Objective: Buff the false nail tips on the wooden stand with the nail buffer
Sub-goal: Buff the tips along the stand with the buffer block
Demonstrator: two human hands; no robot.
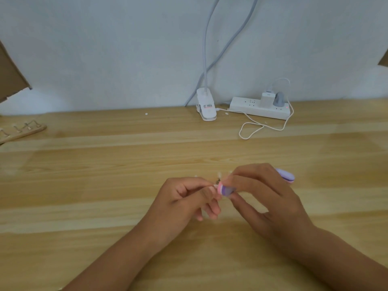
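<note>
My right hand (266, 198) grips a pink and purple nail buffer (225, 189); its far end (286, 175) sticks out behind my fingers. My left hand (184, 202) pinches a small false nail tip on a metal clip (216, 183), held against the buffer's near end. Both hands hover just above the wooden table (105, 185) at the centre. A wooden stand (23, 131) with several clips lies at the far left edge of the table. A few pale nail tips (219, 174) show blurred behind my fingers.
A white lamp clamp (206, 108) with its gooseneck stands at the table's back edge. Beside it lies a white power strip (260, 108) with plugs and a looping white cable (252, 131). Cardboard (10, 74) leans at the left wall.
</note>
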